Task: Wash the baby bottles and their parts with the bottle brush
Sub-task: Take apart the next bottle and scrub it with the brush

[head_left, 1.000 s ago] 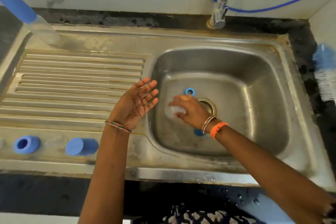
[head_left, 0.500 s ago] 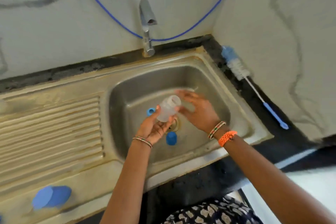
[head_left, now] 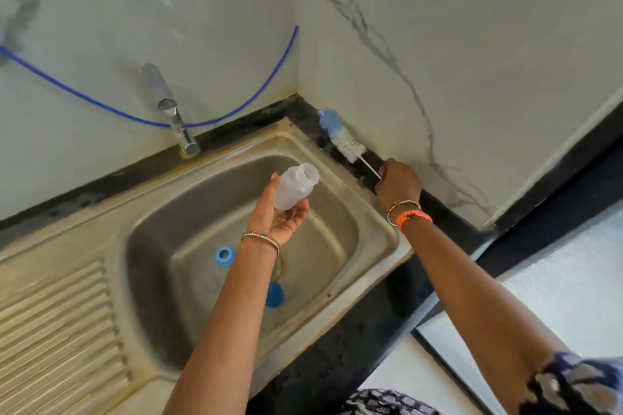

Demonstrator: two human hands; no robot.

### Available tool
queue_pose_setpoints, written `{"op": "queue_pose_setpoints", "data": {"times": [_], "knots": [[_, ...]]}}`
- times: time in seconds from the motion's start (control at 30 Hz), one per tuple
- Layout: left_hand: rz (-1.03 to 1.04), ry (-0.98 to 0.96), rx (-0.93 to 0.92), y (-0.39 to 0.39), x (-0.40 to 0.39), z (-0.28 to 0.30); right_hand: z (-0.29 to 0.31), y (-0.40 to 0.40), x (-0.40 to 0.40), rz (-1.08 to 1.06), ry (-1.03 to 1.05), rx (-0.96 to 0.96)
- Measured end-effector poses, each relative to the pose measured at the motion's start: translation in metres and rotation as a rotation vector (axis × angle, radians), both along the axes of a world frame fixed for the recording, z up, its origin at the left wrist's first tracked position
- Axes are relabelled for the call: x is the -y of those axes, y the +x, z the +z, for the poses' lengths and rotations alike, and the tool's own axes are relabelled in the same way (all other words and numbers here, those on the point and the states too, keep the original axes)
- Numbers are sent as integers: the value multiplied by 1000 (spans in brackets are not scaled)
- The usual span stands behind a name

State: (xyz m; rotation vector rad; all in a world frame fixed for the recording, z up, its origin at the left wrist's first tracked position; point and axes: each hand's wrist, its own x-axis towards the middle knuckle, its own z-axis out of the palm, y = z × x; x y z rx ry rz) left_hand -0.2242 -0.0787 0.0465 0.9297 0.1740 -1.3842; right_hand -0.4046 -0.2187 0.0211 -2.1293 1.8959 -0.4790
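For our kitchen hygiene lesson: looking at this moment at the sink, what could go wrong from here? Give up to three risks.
1. The left hand cradles the open baby bottle loosely above the sink basin; it could slip.
2. The right hand grips the bottle brush lying on the stained black counter, so grime may reach the bottle.
3. The blue ring and blue cap lie near the drain.

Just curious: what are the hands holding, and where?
Left hand holds the bottle by its base end. Right hand grips the brush by its handle.
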Motion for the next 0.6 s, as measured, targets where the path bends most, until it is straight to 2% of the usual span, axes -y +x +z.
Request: {"op": "queue_pose_setpoints", "data": {"times": [0.13,0.23,0.33,0.47,0.6], "knots": [[-9,2,8,0,6,3,-1,21,5,58,49,61],[42,-45,-34,-4,3,6,3,30,7,-8,94,103],[91,-38,8,-2,-3,9,15,25,-5,-94,67,340],[137,-1,48,4,-5,18,39,15,-56,-44,-37,539],[268,-50,11,15,-9,39,63,21,-104,77,-235,446]]}}
